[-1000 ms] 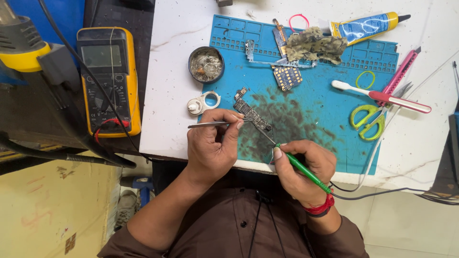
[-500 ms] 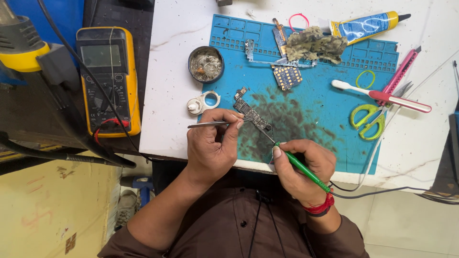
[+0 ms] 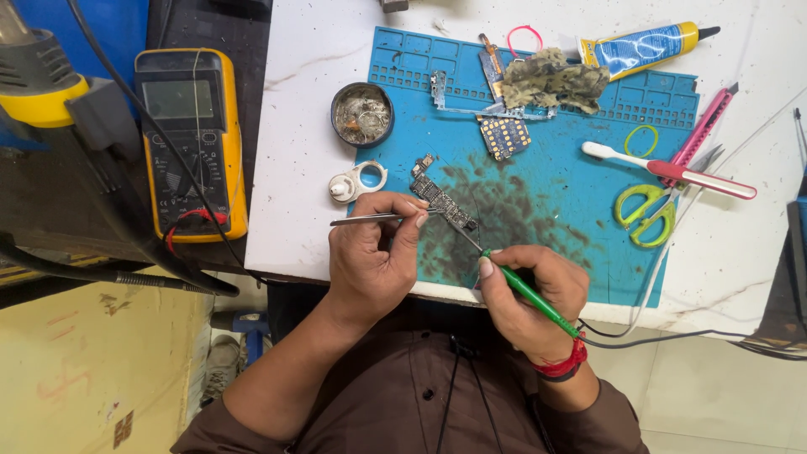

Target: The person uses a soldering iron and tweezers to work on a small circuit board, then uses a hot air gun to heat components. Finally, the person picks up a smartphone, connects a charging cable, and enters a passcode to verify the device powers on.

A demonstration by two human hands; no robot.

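A narrow dark circuit board (image 3: 440, 198) lies on the blue work mat (image 3: 572, 193). My left hand (image 3: 374, 256) pinches metal tweezers (image 3: 363, 220) whose tips reach the board's near side. My right hand (image 3: 531, 292) grips a green-handled soldering iron (image 3: 528, 291); its thin tip touches the board's lower end. A black cable runs from the iron's back past my wrist, which wears a red thread band.
A round tin of metal wool (image 3: 362, 114) and a small white ring holder (image 3: 356, 182) sit left of the mat. A yellow multimeter (image 3: 192, 141) lies at the left. A glue tube (image 3: 640, 46), toothbrush (image 3: 664, 168), green scissors (image 3: 646, 214), pink knife (image 3: 702, 133) and another small board (image 3: 504, 134) lie at the right.
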